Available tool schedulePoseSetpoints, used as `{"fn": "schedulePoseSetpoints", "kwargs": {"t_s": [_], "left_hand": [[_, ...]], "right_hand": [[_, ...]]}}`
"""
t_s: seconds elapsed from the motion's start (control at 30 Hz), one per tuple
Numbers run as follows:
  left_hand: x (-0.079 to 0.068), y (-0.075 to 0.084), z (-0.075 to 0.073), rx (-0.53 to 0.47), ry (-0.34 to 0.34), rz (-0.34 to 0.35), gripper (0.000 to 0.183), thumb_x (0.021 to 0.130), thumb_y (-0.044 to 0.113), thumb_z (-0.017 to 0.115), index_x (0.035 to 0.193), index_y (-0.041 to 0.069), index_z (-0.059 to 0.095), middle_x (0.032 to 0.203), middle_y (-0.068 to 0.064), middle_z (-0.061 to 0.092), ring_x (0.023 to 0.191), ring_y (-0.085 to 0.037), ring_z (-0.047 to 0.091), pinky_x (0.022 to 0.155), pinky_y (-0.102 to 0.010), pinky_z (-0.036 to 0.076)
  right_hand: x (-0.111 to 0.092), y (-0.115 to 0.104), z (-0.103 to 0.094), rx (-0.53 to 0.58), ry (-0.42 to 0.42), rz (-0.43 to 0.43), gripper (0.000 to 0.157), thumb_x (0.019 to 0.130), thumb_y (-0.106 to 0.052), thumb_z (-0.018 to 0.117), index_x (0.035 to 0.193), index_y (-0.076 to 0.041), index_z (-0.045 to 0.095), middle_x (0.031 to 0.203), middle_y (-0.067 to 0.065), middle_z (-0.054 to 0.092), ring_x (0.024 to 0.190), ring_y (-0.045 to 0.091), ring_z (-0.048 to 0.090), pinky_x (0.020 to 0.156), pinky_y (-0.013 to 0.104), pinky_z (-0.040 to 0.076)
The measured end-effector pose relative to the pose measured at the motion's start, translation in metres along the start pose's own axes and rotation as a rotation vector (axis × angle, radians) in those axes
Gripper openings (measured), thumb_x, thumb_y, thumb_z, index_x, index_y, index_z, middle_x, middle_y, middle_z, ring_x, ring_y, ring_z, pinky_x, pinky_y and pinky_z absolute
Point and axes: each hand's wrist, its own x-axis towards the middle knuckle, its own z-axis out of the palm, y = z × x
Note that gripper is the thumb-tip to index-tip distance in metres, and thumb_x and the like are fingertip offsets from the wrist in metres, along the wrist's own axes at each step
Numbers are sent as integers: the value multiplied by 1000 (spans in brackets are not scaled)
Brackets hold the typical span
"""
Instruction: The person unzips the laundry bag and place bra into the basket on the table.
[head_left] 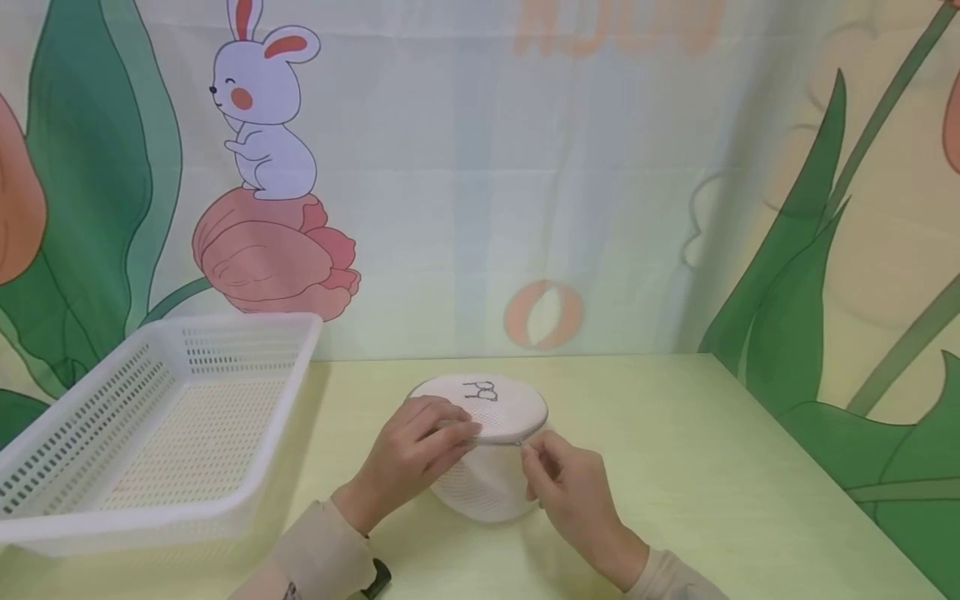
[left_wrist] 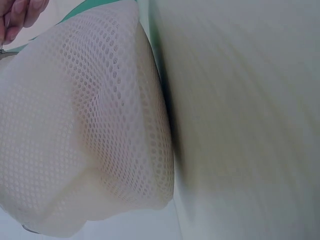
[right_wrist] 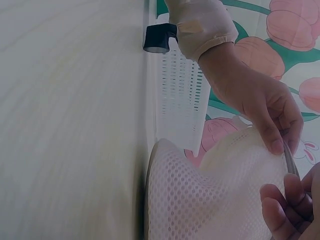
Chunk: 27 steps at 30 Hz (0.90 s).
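Observation:
A white mesh laundry bag (head_left: 491, 492) stands upright on the table, a small dark line drawing on its round lid (head_left: 517, 400). A grey zipper (right_wrist: 290, 161) runs round the lid's edge. My left hand (head_left: 416, 446) pinches this edge at the front left between thumb and fingers. At the front right, my right hand (head_left: 576, 492) pinches the small metal zipper pull (left_wrist: 2, 49). The bag's soft side (left_wrist: 107, 125) bulges and creases in the left wrist view. The right wrist view shows both hands close together along the zipper.
A white perforated plastic basket (head_left: 157, 518) sits at the left of the pale yellow-green table (head_left: 720, 475). Behind the table hangs a printed cloth (head_left: 420, 183) with a rabbit and tulips. A black wrist-worn device (right_wrist: 159, 38) is on my left sleeve.

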Motion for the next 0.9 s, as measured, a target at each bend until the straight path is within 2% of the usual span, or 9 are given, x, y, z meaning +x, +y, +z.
{"fn": "schedulePoseSetpoints", "kwargs": {"t_s": [0.43,0.9], "left_hand": [[-3,-4,-1,-5,13,-10,20,98,21,57,93,9,73,95,-4,67,89,-21,62,83,-32,52],[-3,-4,-4,-5,31,-18,19,97,22,59,96,8,73,93,-4,67,88,-22,62,82,-34,52]], "right_hand": [[1,5,0,-26,22,-20,22,87,6,61,75,-12,56,54,-12,53,45,-8,46,37,11,39],[1,6,-1,-16,35,0,21,87,5,61,74,-11,57,53,-11,53,45,-7,47,37,12,40]]}}
